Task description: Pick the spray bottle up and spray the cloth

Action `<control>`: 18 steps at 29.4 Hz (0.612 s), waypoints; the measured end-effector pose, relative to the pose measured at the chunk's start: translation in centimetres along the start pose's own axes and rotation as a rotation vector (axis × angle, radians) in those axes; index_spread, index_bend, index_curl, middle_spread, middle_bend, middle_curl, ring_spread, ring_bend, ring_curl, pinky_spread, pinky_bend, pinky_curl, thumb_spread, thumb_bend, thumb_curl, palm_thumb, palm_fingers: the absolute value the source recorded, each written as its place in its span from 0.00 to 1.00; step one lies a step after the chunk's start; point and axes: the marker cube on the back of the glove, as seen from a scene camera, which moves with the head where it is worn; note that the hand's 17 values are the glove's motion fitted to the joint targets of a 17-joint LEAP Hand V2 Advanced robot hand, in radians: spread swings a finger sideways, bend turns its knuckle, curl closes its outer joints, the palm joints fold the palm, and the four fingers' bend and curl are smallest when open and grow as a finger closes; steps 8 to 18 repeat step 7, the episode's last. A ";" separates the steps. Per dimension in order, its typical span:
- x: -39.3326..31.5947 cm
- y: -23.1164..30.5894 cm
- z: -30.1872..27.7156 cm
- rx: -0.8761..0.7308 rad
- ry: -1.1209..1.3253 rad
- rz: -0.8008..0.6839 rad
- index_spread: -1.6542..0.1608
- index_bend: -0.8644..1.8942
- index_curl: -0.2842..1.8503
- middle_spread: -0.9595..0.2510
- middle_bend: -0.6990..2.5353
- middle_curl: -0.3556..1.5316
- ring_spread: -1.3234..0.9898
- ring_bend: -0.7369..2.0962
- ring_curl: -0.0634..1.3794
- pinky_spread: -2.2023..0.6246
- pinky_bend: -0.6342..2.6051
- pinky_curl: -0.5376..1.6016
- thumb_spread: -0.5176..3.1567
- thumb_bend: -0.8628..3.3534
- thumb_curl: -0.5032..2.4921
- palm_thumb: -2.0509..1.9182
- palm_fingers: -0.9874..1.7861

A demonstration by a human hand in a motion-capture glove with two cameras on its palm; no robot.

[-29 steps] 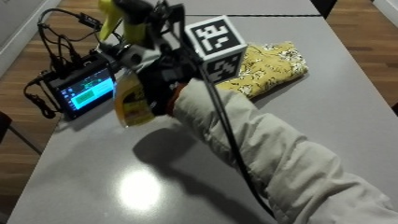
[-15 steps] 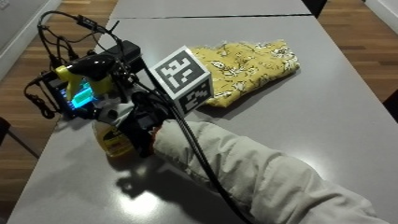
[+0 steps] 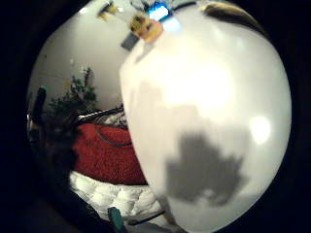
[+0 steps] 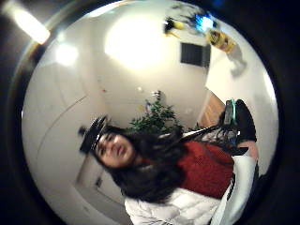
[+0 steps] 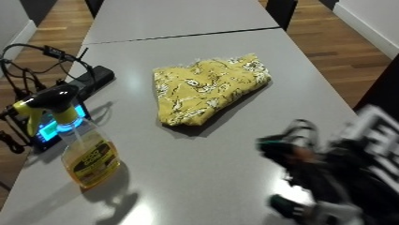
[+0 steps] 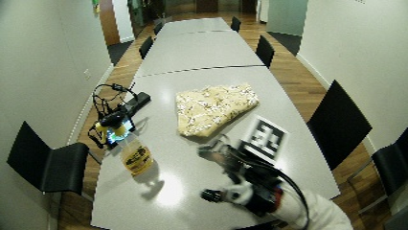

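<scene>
We are seeing the spray bottle (image 5: 81,145) now standing released on the tabletop (image 5: 205,178), beside the cloth (image 5: 209,86); our gloved hand (image 6: 245,179) has withdrawn, its fingers' state unreadable, suggesting spraying is finished.

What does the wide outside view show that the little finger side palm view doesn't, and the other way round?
Only the wide outside view shows the folded yellow cloth lying flat on the table, the gloved right hand raised and apart from the bottle, and black chairs along the sides. Only the palm view shows a plant by the wall and red clothing close to the camera. Both show the spray bottle standing upright on the grey table near a lit blue screen.
</scene>
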 end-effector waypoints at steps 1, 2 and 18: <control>0.0 0.0 0.0 0.000 0.000 0.000 0.74 0.38 0.35 0.85 0.29 0.42 0.56 0.35 0.32 0.80 0.24 0.40 0.44 0.21 0.37 0.82 0.40; 0.0 0.0 0.0 0.000 -0.001 0.000 0.74 0.38 0.35 0.85 0.30 0.42 0.56 0.35 0.32 0.81 0.24 0.40 0.44 0.21 0.37 0.82 0.43; 0.0 0.0 0.0 0.000 -0.001 0.000 0.76 0.38 0.34 0.84 0.31 0.42 0.56 0.39 0.33 0.81 0.24 0.39 0.46 0.21 0.36 0.81 0.52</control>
